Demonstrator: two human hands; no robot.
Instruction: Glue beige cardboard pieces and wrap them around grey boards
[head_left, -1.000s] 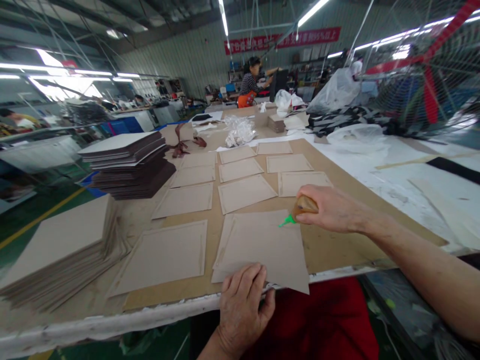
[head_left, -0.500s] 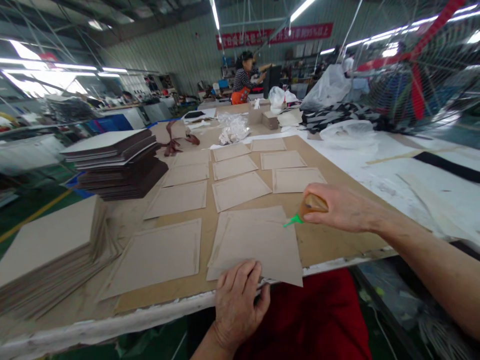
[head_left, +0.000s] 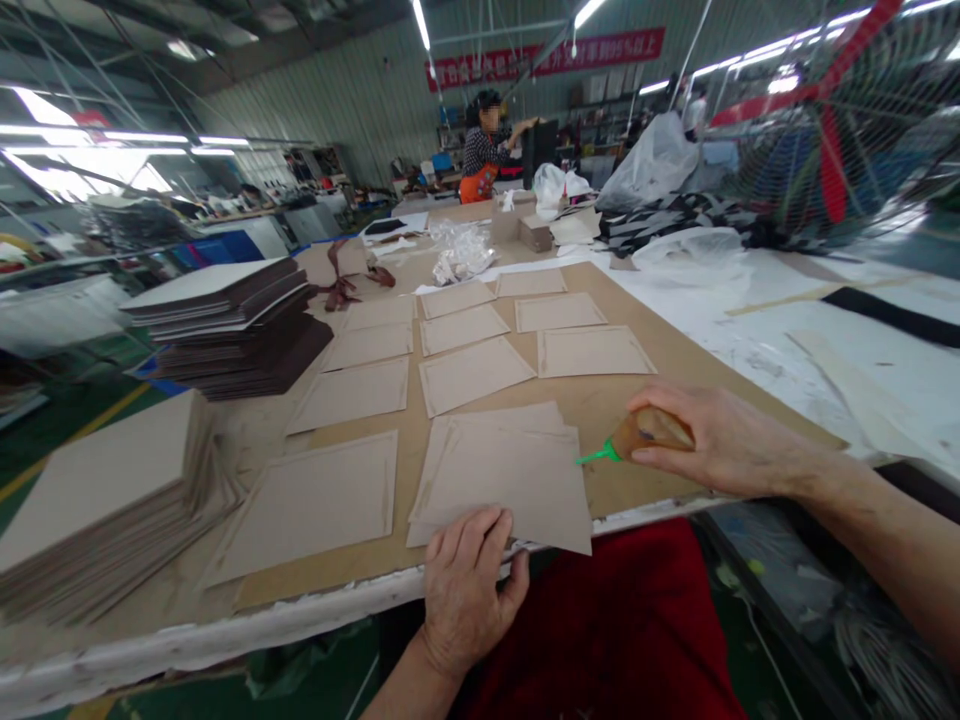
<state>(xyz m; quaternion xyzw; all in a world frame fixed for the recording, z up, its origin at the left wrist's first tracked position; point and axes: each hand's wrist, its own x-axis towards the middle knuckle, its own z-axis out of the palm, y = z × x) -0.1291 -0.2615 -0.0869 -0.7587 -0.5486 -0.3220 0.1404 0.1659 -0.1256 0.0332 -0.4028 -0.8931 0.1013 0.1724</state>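
Note:
My right hand is closed around an amber glue bottle with a green nozzle, tilted down to the left. Its tip is at the right edge of the top grey-brown cardboard sheet. That sheet lies askew on other cardboard, its lower right corner jutting past the table edge. Curled over the sheet's front edge, my left hand presses it with the fingertips, the thumb below the edge. A glue-like strip shows along the sheet's left side. More cardboard sheets with similar border strips lie in rows beyond and to the left.
Stacked cardboard stands at the left, with a dark brown stack behind it. Crumpled clear plastic lies farther back. A large fan is at the right. Another person stands across the table.
My right hand has moved right and slightly down with the glue bottle, its nozzle going from over the sheet to its right edge. My left hand stays on the sheet.

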